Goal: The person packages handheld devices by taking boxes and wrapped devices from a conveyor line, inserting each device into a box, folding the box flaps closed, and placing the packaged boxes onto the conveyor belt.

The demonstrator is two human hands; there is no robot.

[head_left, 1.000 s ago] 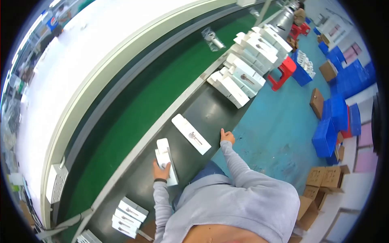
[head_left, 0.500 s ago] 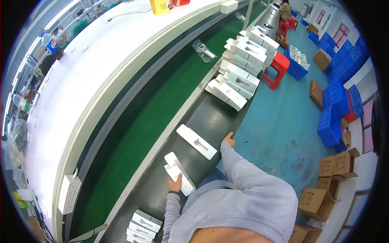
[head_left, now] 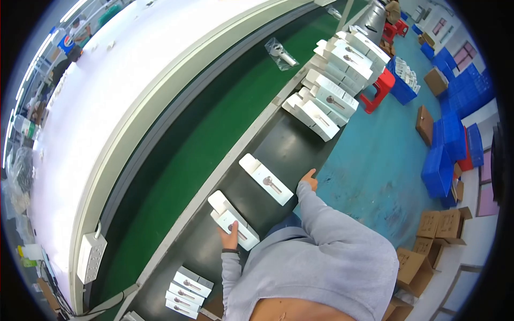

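My left hand [head_left: 229, 235] grips a white box [head_left: 242, 231] with a raised end flap, thumb on its printed face, above the dark table [head_left: 201, 230]. Another white box with a picture on it [head_left: 266, 179] lies on the table to its upper right, flap open at the far end. My right hand [head_left: 310, 180] rests at the table's edge beside that box; its fingers are partly out and nothing shows in them. Several closed boxes [head_left: 188, 283] lie in a row at the lower left. More boxes with open flaps [head_left: 332, 99] are stacked farther up the table.
A green conveyor belt [head_left: 176, 155] runs along the table's left side, with a bagged part [head_left: 281, 55] on it. Right of the table are a red stool [head_left: 381, 91], blue crates [head_left: 436, 174] and cardboard boxes [head_left: 415, 267]. A seated person [head_left: 393, 12] is far off.
The box in my left hand has turned, so its printed face now shows more fully. My right hand stays at the table's edge. The whole view has shifted with the head.
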